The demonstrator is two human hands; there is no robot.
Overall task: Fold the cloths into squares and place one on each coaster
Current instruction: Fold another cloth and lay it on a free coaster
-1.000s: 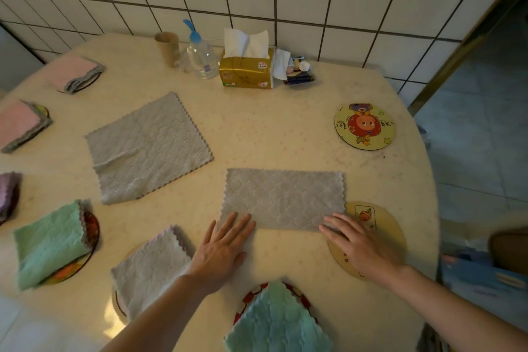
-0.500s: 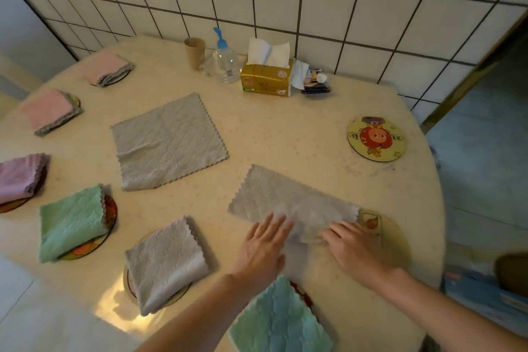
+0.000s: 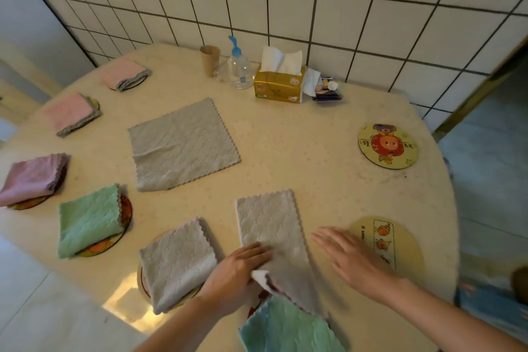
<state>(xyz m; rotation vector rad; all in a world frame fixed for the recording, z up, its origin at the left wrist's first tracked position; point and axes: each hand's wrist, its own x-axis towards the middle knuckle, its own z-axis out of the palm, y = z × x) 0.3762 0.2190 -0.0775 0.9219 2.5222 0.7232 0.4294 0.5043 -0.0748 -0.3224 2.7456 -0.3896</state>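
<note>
At near table [image 3: 285, 134] edge: bare room right of grey cloth [image 3: 271, 231]. I see left hand [image 3: 237, 271] pinching cloth's near corner; right hand [image 3: 351, 254] flat, released, beside cloth, before bare coaster [image 3: 405, 240].

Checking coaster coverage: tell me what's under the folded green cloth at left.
A dark round coaster pokes out beneath the green cloth along its right and lower edges; the rest is covered.

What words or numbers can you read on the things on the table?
None can be read for sure.
Tissue box: red label marks on the gold wrapper, too small to read.
Cartoon coaster: dark marks beside the round orange face, too blurred.
Fruit coaster: a short line of print along its picture strip, too blurred.
Water bottle: a small label, unreadable.
</note>
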